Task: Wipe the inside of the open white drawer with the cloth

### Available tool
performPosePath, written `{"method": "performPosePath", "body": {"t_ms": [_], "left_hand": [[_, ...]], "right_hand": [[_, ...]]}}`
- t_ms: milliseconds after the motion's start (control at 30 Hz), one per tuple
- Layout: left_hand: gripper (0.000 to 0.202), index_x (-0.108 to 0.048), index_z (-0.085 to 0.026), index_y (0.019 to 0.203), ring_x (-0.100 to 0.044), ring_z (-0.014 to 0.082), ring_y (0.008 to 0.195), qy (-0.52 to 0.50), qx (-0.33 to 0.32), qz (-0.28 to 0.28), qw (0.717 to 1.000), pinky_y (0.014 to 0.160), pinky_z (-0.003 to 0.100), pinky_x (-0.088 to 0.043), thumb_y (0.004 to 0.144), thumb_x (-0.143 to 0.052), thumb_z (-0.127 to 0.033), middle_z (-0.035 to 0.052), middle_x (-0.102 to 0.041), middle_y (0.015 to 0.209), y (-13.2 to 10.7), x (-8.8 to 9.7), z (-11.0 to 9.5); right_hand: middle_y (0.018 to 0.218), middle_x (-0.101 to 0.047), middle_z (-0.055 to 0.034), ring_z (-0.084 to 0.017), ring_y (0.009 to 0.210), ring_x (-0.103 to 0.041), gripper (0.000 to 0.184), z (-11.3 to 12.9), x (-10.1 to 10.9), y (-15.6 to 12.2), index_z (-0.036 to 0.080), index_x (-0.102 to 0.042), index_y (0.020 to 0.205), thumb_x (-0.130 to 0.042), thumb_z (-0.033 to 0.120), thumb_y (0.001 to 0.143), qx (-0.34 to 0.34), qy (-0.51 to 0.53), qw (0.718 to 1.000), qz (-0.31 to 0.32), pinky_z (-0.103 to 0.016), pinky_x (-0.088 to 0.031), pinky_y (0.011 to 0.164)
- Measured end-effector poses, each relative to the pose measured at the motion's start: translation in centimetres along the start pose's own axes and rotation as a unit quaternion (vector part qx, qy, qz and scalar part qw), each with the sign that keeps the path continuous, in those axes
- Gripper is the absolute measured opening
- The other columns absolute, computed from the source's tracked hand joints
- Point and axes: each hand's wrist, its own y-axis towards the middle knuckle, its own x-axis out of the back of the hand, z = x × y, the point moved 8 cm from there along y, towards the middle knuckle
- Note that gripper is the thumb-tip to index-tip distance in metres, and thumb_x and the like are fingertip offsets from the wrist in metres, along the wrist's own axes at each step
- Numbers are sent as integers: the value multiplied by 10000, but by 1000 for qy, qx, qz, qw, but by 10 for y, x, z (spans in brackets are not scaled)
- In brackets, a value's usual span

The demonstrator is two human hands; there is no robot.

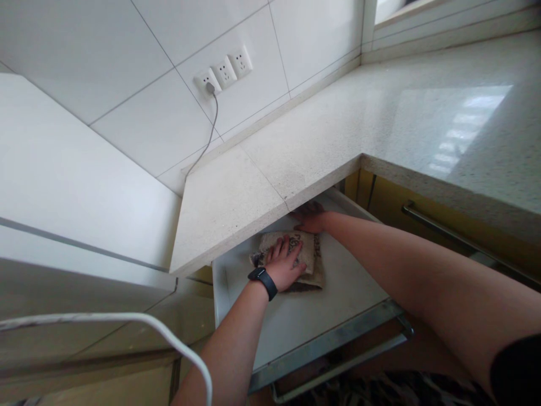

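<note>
A folded beige cloth (313, 262) with dark patterned patches lies on the white bottom of a pulled-out drawer (338, 304). My left hand (284, 264), with a black watch on its wrist, rests flat on the cloth, fingers spread. Farther in, my right hand (310, 217) touches or lies close to the cloth's far edge. Its fingers stretch leftward in the shadow beneath the countertop edge, and nothing shows in its grasp.
The speckled countertop (236, 192) overhangs the drawer's back and turns a corner to the right. A drawer handle (443, 231) sticks out at right. A white tube (143, 318) crosses the lower left. A cord (213, 124) hangs from the wall sockets (226, 71).
</note>
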Motion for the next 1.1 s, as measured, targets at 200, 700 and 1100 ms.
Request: {"method": "performPosePath", "body": {"t_ms": [200, 700, 1100], "left_hand": [[793, -188, -355, 1756, 67, 344, 1683, -3, -5, -6, 1000, 1358, 586, -71, 1043, -387, -640, 95, 42, 1809, 2, -3, 2], [795, -185, -358, 1756, 62, 342, 1685, 2, -1, -4, 1000, 1358, 586, -79, 1044, -404, -634, 99, 37, 1810, 2, -2, 1], [795, -181, -357, 1756, 74, 332, 1685, 5, 1, 1, 1000, 1360, 575, -71, 1042, -404, -628, 97, 53, 1809, 0, 0, 1]], "right_hand": [[1786, -51, -76, -340, 1668, -113, 855, 0, 0, -1, 319, -325, 1718, -465, 660, 946, -9, -5, 1000, 4, -498, -105, 1399], [1774, -81, -139, -329, 1672, -111, 881, 1, 0, -1, 251, -326, 1725, -448, 667, 958, -4, -22, 1000, -2, -508, -125, 1394], [1775, -71, -130, -341, 1672, -64, 901, 2, 1, 0, 247, -309, 1731, -456, 674, 952, 1, -20, 1000, -11, -499, -125, 1399]]}}
